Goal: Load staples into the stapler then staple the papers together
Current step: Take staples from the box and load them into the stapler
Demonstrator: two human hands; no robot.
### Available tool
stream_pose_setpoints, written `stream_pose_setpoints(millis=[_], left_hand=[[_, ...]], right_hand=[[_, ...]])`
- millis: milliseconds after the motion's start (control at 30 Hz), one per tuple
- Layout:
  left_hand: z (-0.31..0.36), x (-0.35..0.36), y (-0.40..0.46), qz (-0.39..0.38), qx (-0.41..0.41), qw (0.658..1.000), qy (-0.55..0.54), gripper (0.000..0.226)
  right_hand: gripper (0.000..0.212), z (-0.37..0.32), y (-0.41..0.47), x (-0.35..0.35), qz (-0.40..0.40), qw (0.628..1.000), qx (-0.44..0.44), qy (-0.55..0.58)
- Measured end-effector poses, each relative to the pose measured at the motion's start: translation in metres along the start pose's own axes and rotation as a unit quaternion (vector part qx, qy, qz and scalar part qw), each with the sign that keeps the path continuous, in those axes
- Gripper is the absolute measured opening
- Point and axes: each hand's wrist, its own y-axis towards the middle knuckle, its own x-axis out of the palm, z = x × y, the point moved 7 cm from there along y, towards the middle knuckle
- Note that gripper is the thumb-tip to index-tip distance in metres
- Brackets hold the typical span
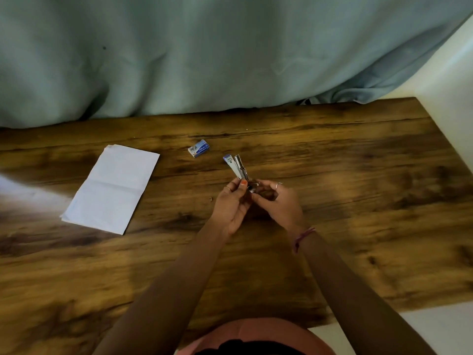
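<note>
A small metal stapler (236, 166) with a blue tip is hinged open and points away from me above the table's middle. My left hand (231, 206) grips its near end from the left. My right hand (277, 201) pinches the same end from the right, and something small and metallic shows between the fingers. A little blue-and-white staple box (199, 148) lies on the wood beyond the stapler to the left. White papers (111, 188), stacked and creased, lie flat at the left.
The wooden table (358, 190) ends at a teal curtain (204, 52) at the back and a white wall at the right. A tiny metal bit (210, 199) lies left of my left hand.
</note>
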Motion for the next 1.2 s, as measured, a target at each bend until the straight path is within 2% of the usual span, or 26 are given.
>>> stream_pose_setpoints(millis=[100,333,633,900,1200], left_hand=[[0.001,-0.001,0.007,0.02,-0.001,0.996,0.086,0.024],[0.022,-0.006,0.014,0.066,0.005,0.975,0.213,0.032],[0.076,-0.025,0.01,0.077,0.099,0.92,0.371,0.025],[0.117,-0.054,0.006,0.122,0.162,0.894,0.4,0.022],[0.138,-0.067,0.014,0.15,0.196,0.864,0.439,0.022]], right_hand=[[0.036,0.005,0.009,-0.013,0.035,0.998,-0.031,-0.047],[0.038,0.013,0.025,-0.027,0.04,0.991,-0.06,-0.115],[0.03,0.015,0.025,-0.026,0.063,0.983,-0.089,-0.148],[0.034,0.015,0.02,-0.033,0.104,0.972,-0.115,-0.175],[0.056,0.015,0.023,-0.038,0.029,0.979,-0.104,-0.172]])
